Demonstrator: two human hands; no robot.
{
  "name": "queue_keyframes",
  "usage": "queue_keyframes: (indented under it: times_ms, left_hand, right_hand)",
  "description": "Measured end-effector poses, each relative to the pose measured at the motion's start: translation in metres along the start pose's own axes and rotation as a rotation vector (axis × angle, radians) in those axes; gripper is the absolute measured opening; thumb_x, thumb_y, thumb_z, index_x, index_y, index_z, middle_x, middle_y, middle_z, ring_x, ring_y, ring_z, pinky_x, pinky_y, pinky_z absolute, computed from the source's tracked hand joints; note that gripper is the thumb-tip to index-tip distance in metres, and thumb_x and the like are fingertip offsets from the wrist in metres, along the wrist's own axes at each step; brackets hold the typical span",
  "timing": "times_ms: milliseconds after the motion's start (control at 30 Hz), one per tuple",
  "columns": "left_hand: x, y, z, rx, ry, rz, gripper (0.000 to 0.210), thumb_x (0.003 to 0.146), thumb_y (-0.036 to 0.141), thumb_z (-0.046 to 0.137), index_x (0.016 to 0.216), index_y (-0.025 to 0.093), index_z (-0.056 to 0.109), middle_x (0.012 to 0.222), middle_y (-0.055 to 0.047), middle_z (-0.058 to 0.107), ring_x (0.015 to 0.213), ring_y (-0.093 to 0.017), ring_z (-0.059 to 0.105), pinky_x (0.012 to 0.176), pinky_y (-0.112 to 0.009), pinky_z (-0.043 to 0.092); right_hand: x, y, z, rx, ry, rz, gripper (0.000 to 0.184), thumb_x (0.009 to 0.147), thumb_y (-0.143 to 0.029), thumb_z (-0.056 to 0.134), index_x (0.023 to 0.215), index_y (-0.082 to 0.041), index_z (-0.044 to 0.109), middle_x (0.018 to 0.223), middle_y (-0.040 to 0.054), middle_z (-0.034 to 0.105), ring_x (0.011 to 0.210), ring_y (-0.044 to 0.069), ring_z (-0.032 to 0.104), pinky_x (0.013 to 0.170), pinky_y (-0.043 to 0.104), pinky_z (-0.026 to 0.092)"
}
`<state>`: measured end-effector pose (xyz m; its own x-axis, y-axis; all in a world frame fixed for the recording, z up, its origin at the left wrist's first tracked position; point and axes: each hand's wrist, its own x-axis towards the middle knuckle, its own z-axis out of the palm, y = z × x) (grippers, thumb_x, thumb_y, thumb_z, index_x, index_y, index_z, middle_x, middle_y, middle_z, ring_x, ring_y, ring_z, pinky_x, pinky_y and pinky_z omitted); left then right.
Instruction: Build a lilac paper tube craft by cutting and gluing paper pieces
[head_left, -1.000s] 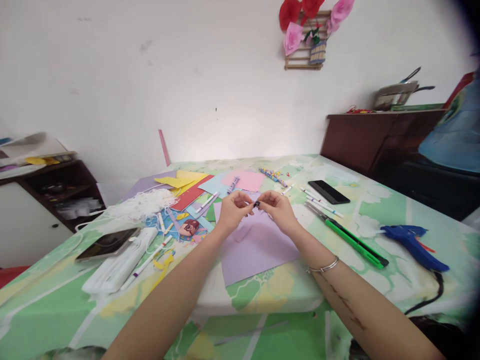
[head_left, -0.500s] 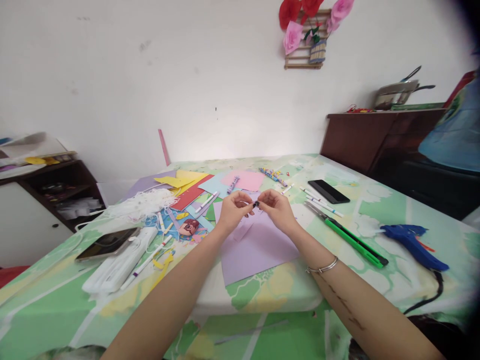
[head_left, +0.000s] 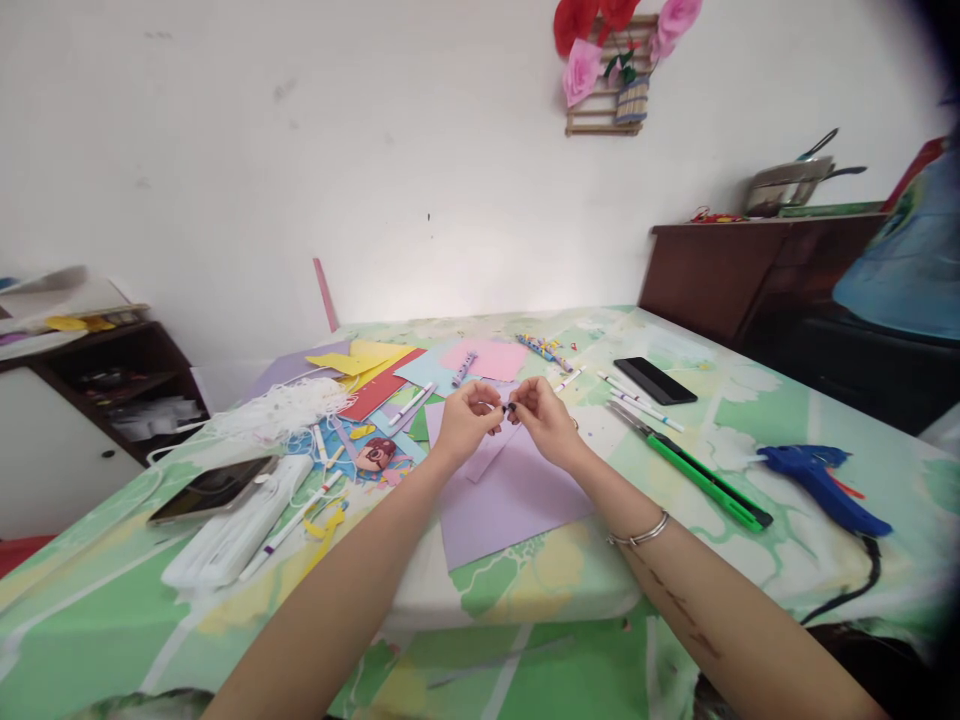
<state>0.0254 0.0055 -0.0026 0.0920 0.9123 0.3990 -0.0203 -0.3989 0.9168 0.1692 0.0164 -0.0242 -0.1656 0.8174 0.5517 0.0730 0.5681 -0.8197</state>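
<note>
My left hand [head_left: 466, 418] and my right hand [head_left: 546, 422] meet above a sheet of purple paper [head_left: 510, 510]. Thumbs and fingers are pinched together, fingertips almost touching. Between them runs a narrow strip of pale purple paper [head_left: 487, 458], its loose end slanting down toward the sheet. The part inside the fingers is mostly hidden. Just beyond the hands lie a patterned paper roll [head_left: 464, 369] and a pink sheet [head_left: 487, 358]. A white marker [head_left: 410, 404] rests left of my left hand.
To the right are a green utility knife [head_left: 705, 480], a blue glue gun [head_left: 821, 490], a black phone [head_left: 655, 380] and several markers. On the left lie tangled white cord [head_left: 277, 412], another phone [head_left: 214, 488], a white case [head_left: 236, 525], paper scraps and a red sheet [head_left: 382, 385].
The paper strip's loose end has shifted slightly and shows longer below the fingers. Both hands stay pinched in nearly the same place; the view has moved a little.
</note>
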Motion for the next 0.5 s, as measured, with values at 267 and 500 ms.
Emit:
queue_keyframes:
  times_ms: [267, 500]
  left_hand:
    - [0.0006, 0.0012, -0.0022, 0.028, 0.001, -0.018, 0.019, 0.058, 0.009, 0.057, 0.075, 0.016, 0.052, 0.069, 0.003, 0.058, 0.043, -0.007, 0.055, 0.041, -0.019, 0.043]
    - [-0.0009, 0.0007, -0.0049, 0.239, -0.143, -0.032, 0.015, 0.068, 0.029, 0.065, 0.072, 0.014, 0.063, 0.064, -0.002, 0.062, 0.044, -0.009, 0.056, 0.035, -0.017, 0.034]
  right_hand:
    - [0.0003, 0.0015, -0.0026, -0.088, -0.005, -0.032, 0.013, 0.08, -0.019, 0.043, 0.089, -0.023, 0.033, 0.075, -0.0016, 0.055, 0.064, 0.013, 0.056, 0.061, 0.03, 0.045]
    - [-0.0012, -0.0024, -0.0044, -0.214, -0.007, -0.043, 0.015, 0.078, -0.016, 0.042, 0.088, -0.024, 0.033, 0.079, -0.0002, 0.057, 0.067, 0.014, 0.056, 0.063, 0.03, 0.044]
